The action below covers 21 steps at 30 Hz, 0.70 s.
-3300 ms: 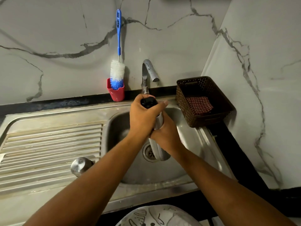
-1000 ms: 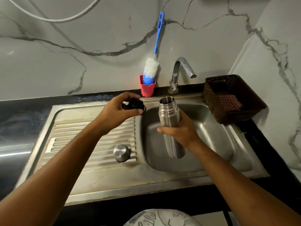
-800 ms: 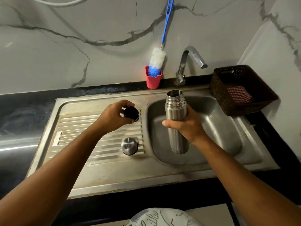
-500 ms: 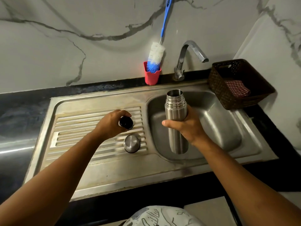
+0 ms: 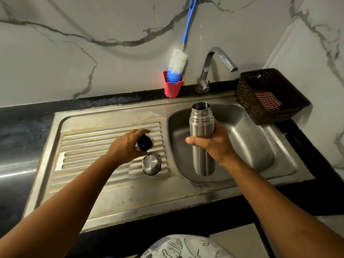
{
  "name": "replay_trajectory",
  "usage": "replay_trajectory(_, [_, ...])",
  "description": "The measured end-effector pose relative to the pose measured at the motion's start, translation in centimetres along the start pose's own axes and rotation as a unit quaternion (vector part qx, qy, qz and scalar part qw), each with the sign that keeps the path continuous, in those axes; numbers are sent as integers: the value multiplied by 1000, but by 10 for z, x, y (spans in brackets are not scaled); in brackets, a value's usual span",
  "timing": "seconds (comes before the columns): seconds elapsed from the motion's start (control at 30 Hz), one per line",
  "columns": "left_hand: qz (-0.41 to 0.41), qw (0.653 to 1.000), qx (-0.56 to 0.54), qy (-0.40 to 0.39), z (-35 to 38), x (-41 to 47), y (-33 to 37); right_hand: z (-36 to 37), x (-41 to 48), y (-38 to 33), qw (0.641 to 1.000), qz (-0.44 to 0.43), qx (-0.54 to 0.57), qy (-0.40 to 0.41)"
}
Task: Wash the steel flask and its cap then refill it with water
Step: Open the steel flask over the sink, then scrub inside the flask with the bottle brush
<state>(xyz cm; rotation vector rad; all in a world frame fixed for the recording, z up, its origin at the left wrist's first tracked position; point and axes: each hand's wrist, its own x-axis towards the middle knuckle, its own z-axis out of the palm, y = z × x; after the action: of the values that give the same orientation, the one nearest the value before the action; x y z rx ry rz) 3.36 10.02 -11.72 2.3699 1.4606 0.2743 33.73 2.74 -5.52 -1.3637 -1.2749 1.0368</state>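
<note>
My right hand (image 5: 214, 146) grips the steel flask (image 5: 202, 125) around its middle and holds it upright over the sink basin (image 5: 247, 138), its threaded mouth uncovered. My left hand (image 5: 126, 144) holds the small black inner stopper (image 5: 144, 143) low over the ribbed draining board (image 5: 104, 146), touching or nearly touching it. The steel outer cap (image 5: 151, 164) stands upside down on the board just in front of the stopper.
A curved tap (image 5: 216, 62) rises behind the basin, no water running. A blue-and-white bottle brush (image 5: 176, 66) stands in a red cup (image 5: 172, 88) by the wall. A brown basket (image 5: 270, 95) with a checked cloth sits at the right. Black counter surrounds the sink.
The black stopper came off the flask; my left hand carried it left and down to the draining board beside the steel cap. My right hand keeps the flask upright over the basin.
</note>
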Motion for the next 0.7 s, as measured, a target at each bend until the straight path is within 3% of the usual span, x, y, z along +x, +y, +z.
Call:
replay_trajectory(0.17, [21, 999, -23, 4, -11, -10, -1, -3, 2, 2, 1000, 2, 10, -4])
replay_trajectory(0.3, [31, 995, -44, 84, -29, -6, 21, -9, 5, 5, 1000, 16, 24, 8])
replay_trajectory(0.37, [14, 984, -125, 123, -34, 3, 51, -12, 6, 6, 999, 26, 31, 15])
replay_trajectory(0.43, [-24, 950, -293, 103, -32, 12, 90, -14, 5, 6, 998, 46, 47, 17])
replay_trajectory(0.53, [-105, 858, -503, 4, -13, 25, 149, -17, 2, 5, 991, 99, 90, 25])
replay_trajectory(0.7, [-198, 781, -586, -85, 27, 36, 202, -27, -1, 24, 967, 198, 152, 45])
